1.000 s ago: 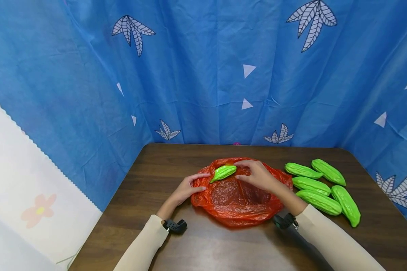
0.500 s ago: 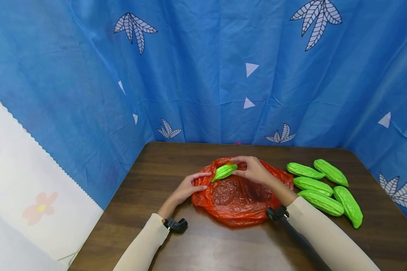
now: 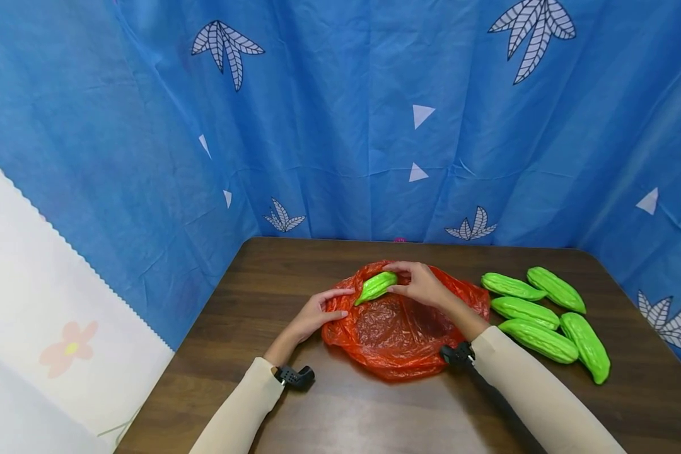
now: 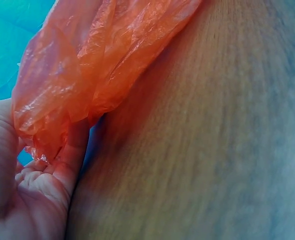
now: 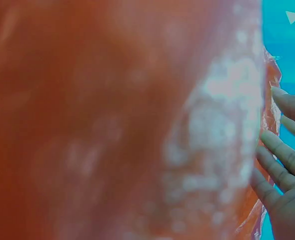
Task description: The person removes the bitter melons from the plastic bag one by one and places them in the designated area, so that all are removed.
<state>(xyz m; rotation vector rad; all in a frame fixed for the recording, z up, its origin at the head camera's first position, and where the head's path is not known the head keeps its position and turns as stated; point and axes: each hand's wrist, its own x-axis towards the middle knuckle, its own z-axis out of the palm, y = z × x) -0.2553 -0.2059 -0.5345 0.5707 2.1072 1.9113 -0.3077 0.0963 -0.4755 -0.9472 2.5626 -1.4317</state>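
A red plastic bag (image 3: 388, 369) lies with its mouth open on the table. Inside, toward its back left, is one bright green, ridged bitter melon (image 3: 373, 287). My left hand (image 3: 308, 317) grips the bag's left edge; in the left wrist view, crumpled red plastic (image 4: 62, 90) sits between the thumb and fingers. My right hand (image 3: 422, 285) reaches over the bag's mouth, its thumb and fingers around the melon's right end. In the right wrist view, the near bag wall (image 5: 112, 125) is blurred and covers the right fingertips (image 5: 272, 142) in part, and the melon is hidden.
Several more green bitter melons (image 3: 538, 342) lie grouped on the wooden table (image 3: 329, 416), right of the bag. Blue curtains (image 3: 340, 126) with leaf prints hang behind the table, and a white cloth (image 3: 45, 284) with a flower is at the left.
My right hand has moved slightly left, and its fingers and thumb have come in around the melon's end. The left hand stays at the bag's edge. The head view has shifted a little.
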